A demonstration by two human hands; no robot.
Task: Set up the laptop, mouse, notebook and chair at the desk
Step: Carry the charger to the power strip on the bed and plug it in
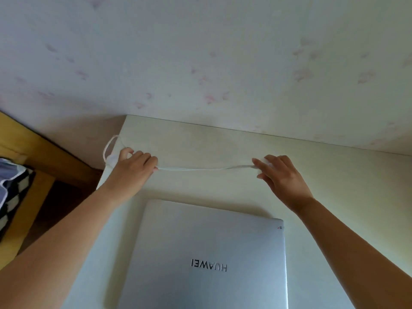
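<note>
A silver laptop (207, 257) lies closed on the pale desk (334, 186), its lid logo facing away from me. Beyond it a thin white cable (200, 169) is stretched between my hands. My left hand (133, 168) pinches the cable near the desk's left edge, where the cable loops off the side beside a small white block. My right hand (281, 175) grips the other end, closed around a small white object that is mostly hidden by the fingers. No mouse shape, notebook or chair is clearly visible.
The desk's far edge meets a wall (200, 63) with pale flowered wallpaper. Left of the desk stand a wooden bed frame (44, 152) and a checkered cloth (13, 192), with dark floor between.
</note>
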